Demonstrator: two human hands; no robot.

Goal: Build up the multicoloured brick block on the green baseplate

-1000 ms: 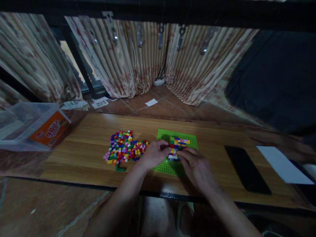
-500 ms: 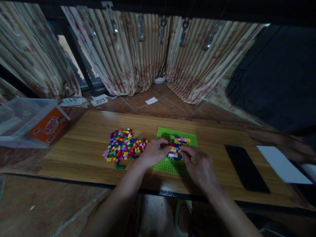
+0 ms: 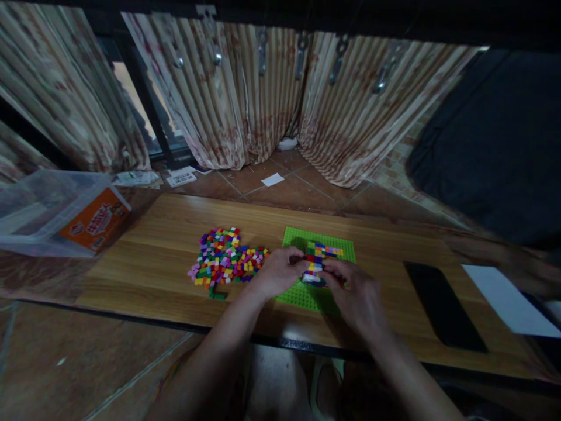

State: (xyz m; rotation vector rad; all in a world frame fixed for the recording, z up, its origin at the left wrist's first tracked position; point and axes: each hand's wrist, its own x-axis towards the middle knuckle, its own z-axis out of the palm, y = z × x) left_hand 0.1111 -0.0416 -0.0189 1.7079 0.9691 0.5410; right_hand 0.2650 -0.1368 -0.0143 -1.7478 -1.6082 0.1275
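Observation:
A build of small multicoloured toy bricks [image 3: 312, 266] stands on a green studded baseplate [image 3: 298, 297], and a whitish row shows at its near end. From the left side, my left hand [image 3: 280, 273] closes thumb and forefinger against the build. My right hand [image 3: 358, 293] pinches at its right side with the fingers curled. Any single brick between the fingertips is too small to make out. Left of the baseplate lies a spread of loose bricks [image 3: 223, 257] in many colours, with a few joined green ones [image 3: 216, 294] at its near edge.
A clear plastic bin [image 3: 52, 213] with an orange label stands left of the wooden table [image 3: 144, 257]. On the right lie a black flat slab [image 3: 442, 307] and a white sheet [image 3: 508, 298]. Another person's blurred arm [image 3: 499, 263] and dark clothing [image 3: 491, 146] are beyond.
The whole view has shifted slightly, so things appear a little further right. Both hands stay at the brick build, with the right fingertips slightly changed in position.

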